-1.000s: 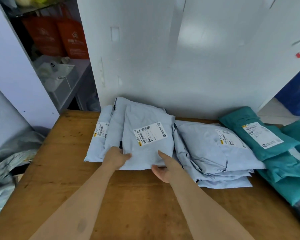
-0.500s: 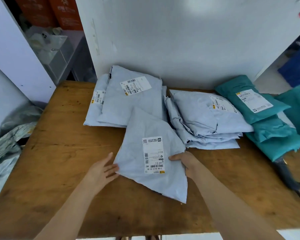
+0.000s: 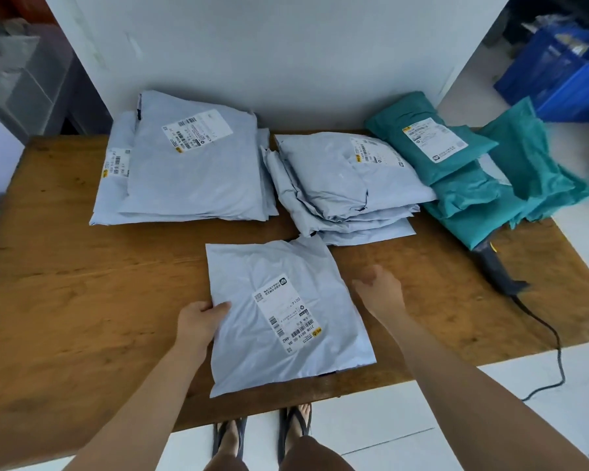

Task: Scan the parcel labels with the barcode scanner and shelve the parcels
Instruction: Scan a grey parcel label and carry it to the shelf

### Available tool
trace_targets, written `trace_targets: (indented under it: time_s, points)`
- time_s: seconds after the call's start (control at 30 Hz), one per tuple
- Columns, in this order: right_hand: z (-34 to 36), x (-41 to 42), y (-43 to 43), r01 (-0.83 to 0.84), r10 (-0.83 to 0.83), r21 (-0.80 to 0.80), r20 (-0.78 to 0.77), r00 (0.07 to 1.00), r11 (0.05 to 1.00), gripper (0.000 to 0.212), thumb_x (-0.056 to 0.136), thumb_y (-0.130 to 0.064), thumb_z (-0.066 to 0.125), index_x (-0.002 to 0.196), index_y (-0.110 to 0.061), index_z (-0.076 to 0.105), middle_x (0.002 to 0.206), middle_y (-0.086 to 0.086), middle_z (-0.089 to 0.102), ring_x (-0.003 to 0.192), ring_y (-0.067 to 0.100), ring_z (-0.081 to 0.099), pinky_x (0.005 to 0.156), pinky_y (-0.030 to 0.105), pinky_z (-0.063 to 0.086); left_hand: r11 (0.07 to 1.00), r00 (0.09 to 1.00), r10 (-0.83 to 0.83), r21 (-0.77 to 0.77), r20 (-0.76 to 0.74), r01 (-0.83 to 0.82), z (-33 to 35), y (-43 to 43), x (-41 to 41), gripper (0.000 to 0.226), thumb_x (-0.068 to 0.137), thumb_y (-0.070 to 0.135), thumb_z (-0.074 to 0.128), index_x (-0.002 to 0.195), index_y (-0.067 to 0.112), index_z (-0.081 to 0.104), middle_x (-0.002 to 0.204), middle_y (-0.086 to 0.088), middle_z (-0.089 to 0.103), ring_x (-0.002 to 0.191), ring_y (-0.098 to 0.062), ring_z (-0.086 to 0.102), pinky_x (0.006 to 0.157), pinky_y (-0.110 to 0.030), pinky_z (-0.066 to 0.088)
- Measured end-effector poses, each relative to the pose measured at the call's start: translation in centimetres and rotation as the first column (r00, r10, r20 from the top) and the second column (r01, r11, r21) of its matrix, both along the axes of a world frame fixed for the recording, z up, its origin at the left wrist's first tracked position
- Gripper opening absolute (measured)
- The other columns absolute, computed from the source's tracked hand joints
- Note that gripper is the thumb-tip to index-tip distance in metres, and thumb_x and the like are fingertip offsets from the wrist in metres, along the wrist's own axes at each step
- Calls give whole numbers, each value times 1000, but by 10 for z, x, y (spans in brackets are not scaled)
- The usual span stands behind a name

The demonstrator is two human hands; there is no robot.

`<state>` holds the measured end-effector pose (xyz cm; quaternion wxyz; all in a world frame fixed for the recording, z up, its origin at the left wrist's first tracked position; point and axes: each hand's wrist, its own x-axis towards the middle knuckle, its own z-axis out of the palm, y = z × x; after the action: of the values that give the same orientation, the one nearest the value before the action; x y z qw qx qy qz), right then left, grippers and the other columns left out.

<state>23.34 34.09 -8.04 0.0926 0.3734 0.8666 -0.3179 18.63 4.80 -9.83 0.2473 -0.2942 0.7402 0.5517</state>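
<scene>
The parcel, just pulled off the far left stack, now lies label-up at the near desk edge. Left hand pinches its left edge; right hand has let go, fingers loosely spread, probably heading right for the scanner.

— Wooden table fills the near view, grain and knots showing. What's behind it?

— A pale wall panel, plain and evenly lit. Far right, a blue crate; white floor tiles below the table's near edge.
</scene>
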Motion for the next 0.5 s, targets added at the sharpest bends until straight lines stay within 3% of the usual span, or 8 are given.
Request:
trace_targets:
  time_s: [0.07,0.17,0.27,0.37,0.43,0.5]
  points:
    - [6,6,31,114,-110,180,-34,993,977,40,92,-19,58,130,-10,50,119,11,62,102,26,62,78,35,54,993,999,7,-120,-43,-12,-4,8,3,27,80,16,71,100,-2,67,95,-16,70,90,-34,66,75,-38,52]
    - [8,7,87,240,-241,278,-31,970,930,51,89,-14,60,137,-11,42,136,16,49,116,33,54,88,44,52,956,997,-11,-294,-80,-13,-10,19,8,51,79,25,73,121,0,58,109,-17,66,99,-36,63,76,-38,53]
    - [6,9,142,235,-278,347,81,957,908,65,90,-14,59,147,-8,28,157,17,23,141,35,27,110,50,33,924,995,-16,-382,-94,-21,-21,26,8,54,73,34,76,114,3,58,107,-20,65,99,-38,62,79,-47,55]
    - [-6,12,190,270,-335,350,138,932,897,78,90,-16,59,152,-9,13,162,16,5,149,31,5,118,47,16,920,991,0,-387,-136,-53,-25,35,10,49,74,29,78,108,-2,61,99,-21,68,86,-38,66,70,-42,55]
    - [-14,14,216,295,-363,331,164,917,896,82,89,-16,60,153,-9,10,161,17,8,148,34,6,119,47,13,924,988,9,-377,-156,-68,-25,39,12,43,76,24,77,104,-6,63,96,-21,69,84,-37,66,65,-37,50]
    - [-18,19,236,295,-362,311,184,914,903,80,87,-13,60,151,-8,14,155,23,22,143,41,20,116,51,23,935,986,18,-347,-165,-75,-22,42,14,34,78,20,75,97,-7,65,90,-20,68,76,-33,64,62,-31,45]
